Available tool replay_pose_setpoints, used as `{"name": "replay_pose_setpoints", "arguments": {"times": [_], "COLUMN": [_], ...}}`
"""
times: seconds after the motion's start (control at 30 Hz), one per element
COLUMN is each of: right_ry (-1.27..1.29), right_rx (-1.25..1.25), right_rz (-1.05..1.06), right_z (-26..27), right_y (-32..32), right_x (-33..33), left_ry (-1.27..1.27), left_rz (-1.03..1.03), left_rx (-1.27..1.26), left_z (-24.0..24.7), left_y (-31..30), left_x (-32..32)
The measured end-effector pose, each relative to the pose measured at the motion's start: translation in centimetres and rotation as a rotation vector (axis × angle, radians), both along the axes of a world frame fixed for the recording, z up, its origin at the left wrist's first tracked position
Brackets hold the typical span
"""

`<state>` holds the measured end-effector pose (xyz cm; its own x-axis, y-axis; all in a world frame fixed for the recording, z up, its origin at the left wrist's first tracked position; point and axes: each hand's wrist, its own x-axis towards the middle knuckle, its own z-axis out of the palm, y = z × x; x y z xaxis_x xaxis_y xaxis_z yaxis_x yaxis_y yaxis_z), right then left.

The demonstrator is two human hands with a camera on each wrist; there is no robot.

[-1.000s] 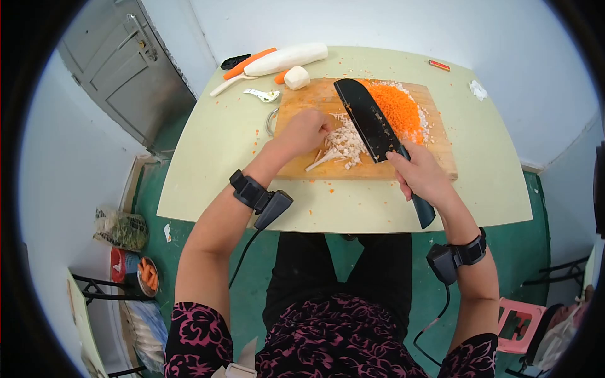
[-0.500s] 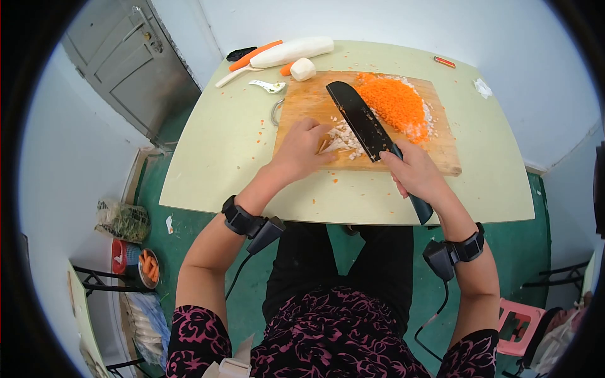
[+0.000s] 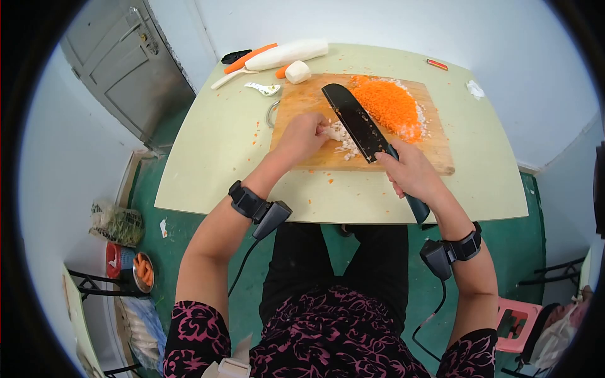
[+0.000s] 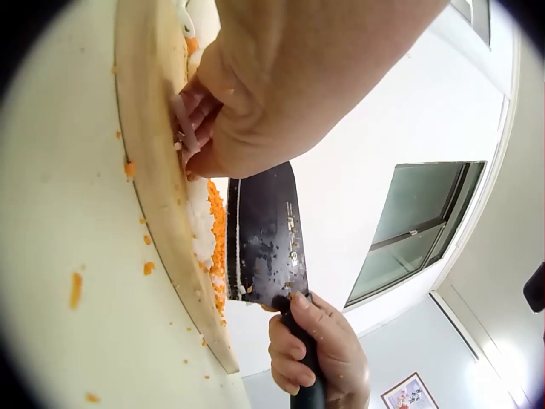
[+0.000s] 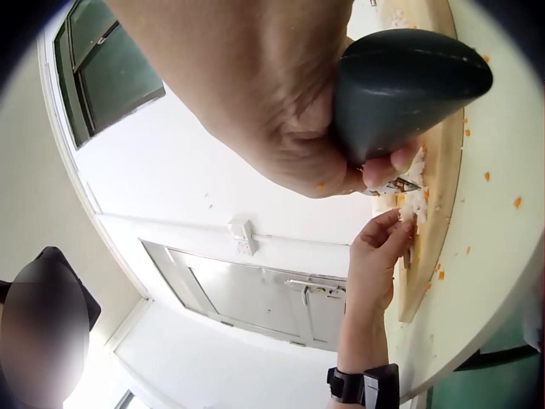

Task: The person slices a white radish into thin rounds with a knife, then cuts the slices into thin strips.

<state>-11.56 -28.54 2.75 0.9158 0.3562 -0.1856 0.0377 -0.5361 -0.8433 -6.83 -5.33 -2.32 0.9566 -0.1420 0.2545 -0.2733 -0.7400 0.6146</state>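
My right hand (image 3: 413,169) grips the dark handle of a black-bladed kitchen knife (image 3: 354,120), its blade slanting over the wooden cutting board (image 3: 435,154). On the board's left part, my left hand (image 3: 302,137) pinches white radish strips (image 4: 183,122) between thumb and fingers. Chopped white radish (image 3: 345,143) lies between that hand and the blade, partly hidden under the knife. Beyond the blade is a heap of finely chopped carrot (image 3: 391,104), with white bits along its edge. In the right wrist view, the knife handle (image 5: 404,94) fills the palm.
Behind the board lie a peeled white radish (image 3: 287,55), a carrot (image 3: 251,58), a peeler (image 3: 230,79) and a cut radish piece (image 3: 298,72). A white spoon (image 3: 263,88) rests left of the board. Crumpled tissue (image 3: 475,90) and a small red item (image 3: 437,64) lie at the right.
My left hand spread its fingers by the radish pieces, then closed them on some strips. The knife in my right hand has shifted slightly left.
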Motion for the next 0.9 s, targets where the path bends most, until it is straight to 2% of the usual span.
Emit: {"name": "replay_pose_setpoints", "arguments": {"times": [0.23,0.43,0.53,0.63,0.9], "right_ry": [-0.094,-0.296,-0.329,-0.343,-0.347], "right_rx": [-0.075,-0.154,-0.163,-0.202,-0.25], "right_rz": [0.023,0.053,0.068,0.076,0.063], "right_z": [0.6,-0.6,-0.9,-0.8,-0.2], "right_y": [1.2,1.2,1.1,1.2,2.0], "right_x": [-0.8,-0.2,0.0,-0.1,-0.6], "left_ry": [-0.25,-0.267,-0.286,-0.346,-0.309], "left_rz": [-0.029,-0.034,-0.025,-0.124,-0.054], "left_rx": [0.104,0.142,0.091,0.085,0.141], "left_z": [-1.3,-1.1,-0.8,-1.3,-1.3], "left_y": [-0.4,-0.6,-0.9,-0.5,-1.1], "left_x": [-0.8,-1.1,-1.5,-1.0,-1.2]}}
